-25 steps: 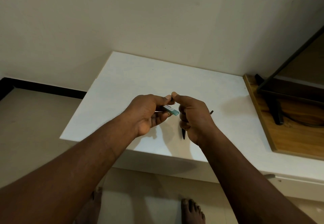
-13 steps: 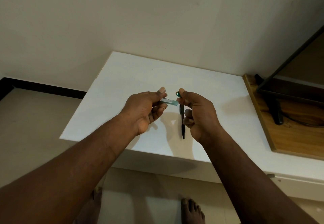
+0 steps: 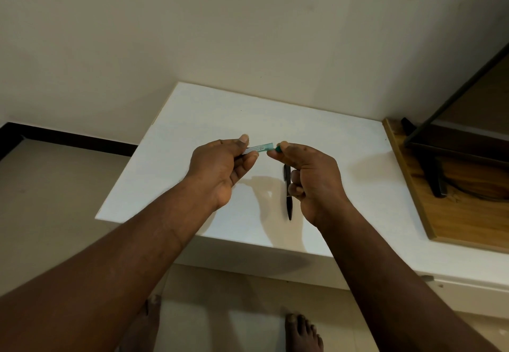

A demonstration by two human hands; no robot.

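Tube (image 3: 260, 148) raised, cap (image 3: 278, 148) mostly hidden, maybe touching

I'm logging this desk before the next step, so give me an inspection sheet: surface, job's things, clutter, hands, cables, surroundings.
Surface: white table, set against the wall.
Job's things: clear tube held level above the table; green cap at its right end, on or just off I cannot tell.
Clutter: black pen by the right hand's curled fingers; held or lying, I cannot tell.
Hands: left hand pinches the tube; right hand pinches the cap.
Cables: dark cable on the wooden board.
Surroundings: cream wall, pale floor, black stand on the board, bare feet below.
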